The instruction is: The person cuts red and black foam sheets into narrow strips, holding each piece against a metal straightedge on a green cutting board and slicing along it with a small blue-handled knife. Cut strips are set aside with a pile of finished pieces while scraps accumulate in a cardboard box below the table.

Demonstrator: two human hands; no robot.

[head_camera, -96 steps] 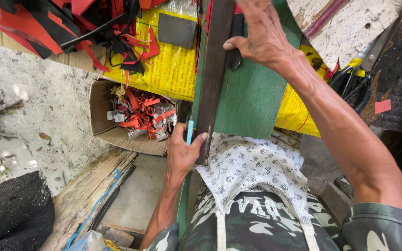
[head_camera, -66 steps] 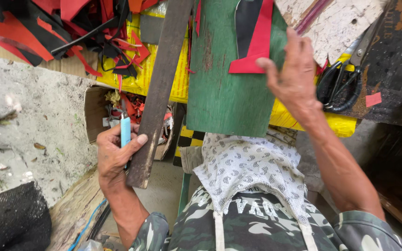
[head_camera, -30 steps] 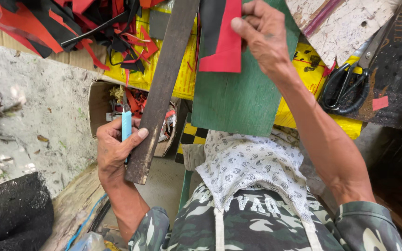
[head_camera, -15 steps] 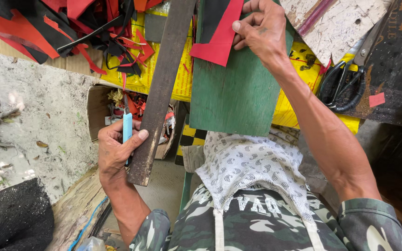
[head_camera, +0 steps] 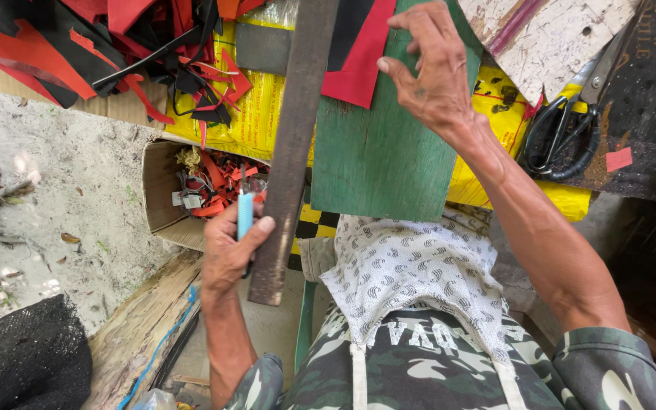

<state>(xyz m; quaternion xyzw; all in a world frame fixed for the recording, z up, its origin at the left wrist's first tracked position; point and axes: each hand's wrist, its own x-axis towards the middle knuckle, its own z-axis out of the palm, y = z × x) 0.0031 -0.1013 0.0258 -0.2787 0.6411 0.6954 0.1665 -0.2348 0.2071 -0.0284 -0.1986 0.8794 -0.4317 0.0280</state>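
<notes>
My left hand [head_camera: 231, 254] grips the lower end of a long dark metal bar [head_camera: 295, 129], with a light blue tool handle [head_camera: 245, 214] held in the same fist. The bar slants up past a green wooden board [head_camera: 389, 159] that rests on my lap. My right hand [head_camera: 428, 72] is over the board's upper part, fingers spread, touching a red-and-black sheet piece [head_camera: 362, 53] that lies on the board.
A cardboard box [head_camera: 162, 197] of red and black scraps sits left of the bar. More scraps [head_camera: 100, 45] pile at the top left on yellow sheeting [head_camera: 263, 106]. Black scissors [head_camera: 563, 125] lie at the right. A patterned cloth [head_camera: 404, 273] covers my lap; sandy ground [head_camera: 62, 197] lies left.
My left hand swung the bar off the board to its left side. My right hand brought a red-and-black piece onto the board's top and has shifted slightly on it.
</notes>
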